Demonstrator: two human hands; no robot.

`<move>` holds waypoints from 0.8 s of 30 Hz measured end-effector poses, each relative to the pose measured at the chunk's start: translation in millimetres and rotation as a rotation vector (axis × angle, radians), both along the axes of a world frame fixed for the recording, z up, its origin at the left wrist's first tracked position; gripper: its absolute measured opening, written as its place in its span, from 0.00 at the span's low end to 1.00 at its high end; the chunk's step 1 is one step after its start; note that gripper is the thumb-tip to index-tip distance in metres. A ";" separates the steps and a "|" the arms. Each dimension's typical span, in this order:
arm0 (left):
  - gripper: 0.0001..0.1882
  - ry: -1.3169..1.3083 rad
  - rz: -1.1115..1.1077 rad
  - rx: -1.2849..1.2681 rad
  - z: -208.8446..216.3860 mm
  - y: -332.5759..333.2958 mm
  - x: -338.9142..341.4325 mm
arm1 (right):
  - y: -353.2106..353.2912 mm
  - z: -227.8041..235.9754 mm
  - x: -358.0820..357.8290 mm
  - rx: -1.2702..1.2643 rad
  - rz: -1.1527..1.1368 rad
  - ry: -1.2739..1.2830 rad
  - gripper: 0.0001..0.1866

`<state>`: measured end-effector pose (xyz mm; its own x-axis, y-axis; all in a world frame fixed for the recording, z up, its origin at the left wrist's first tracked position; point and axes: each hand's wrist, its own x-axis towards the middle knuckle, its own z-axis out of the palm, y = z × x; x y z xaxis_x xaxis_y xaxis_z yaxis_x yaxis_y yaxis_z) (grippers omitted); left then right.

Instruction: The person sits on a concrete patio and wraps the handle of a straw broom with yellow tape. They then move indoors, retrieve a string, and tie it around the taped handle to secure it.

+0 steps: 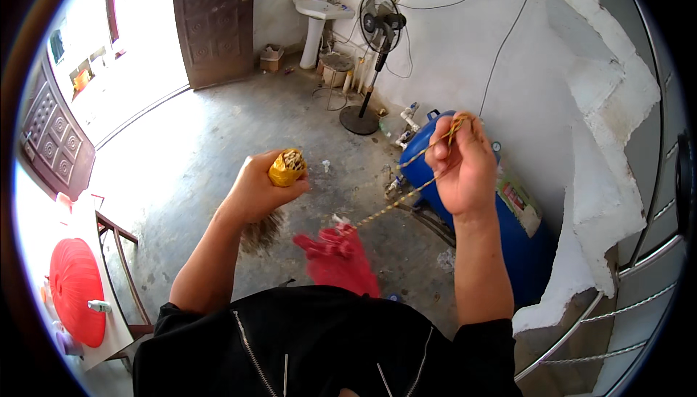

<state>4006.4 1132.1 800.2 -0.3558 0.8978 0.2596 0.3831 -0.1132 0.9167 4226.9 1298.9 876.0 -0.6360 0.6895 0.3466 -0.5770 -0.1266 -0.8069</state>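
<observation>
My left hand (255, 188) is closed around a straw broom (287, 169). Its yellow-wrapped handle end points up, with pale cut stalks showing inside, and brownish bristles hang below my wrist. Raised on the right, my right hand (466, 172) pinches a yellow-and-black braided cord (392, 207) between its fingers. Two strands of the cord slant down to the left from it. The lower strand reaches the gathered top of a red cloth or bag (337, 255) in front of my chest, whose lower part is hidden by my black top.
A blue tank (526, 252) with pipe fittings stands behind my right forearm. Further off are a standing fan (381, 23), a washbasin (323, 9) and a cardboard box (271, 57). On the left, a table (109, 281) bears a round red cover (76, 292). Metal railing (581, 332) curves at lower right.
</observation>
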 end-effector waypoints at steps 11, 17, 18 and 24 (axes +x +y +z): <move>0.25 0.201 -0.154 -0.503 -69.6 -29.2 -40.4 | -52.3 59.1 -102.7 0.114 0.415 0.093 0.08; 0.21 -0.055 -0.387 -0.431 -80.9 -43.2 -45.7 | 21.0 66.4 -106.8 0.314 0.347 0.152 0.07; 0.20 -0.019 -0.379 -0.478 -81.6 -43.7 -44.7 | 35.8 63.3 -107.3 0.274 0.312 0.150 0.07; 0.14 0.202 -0.118 -0.581 -78.5 -23.6 -23.0 | 80.8 66.0 -104.3 0.279 0.049 0.030 0.16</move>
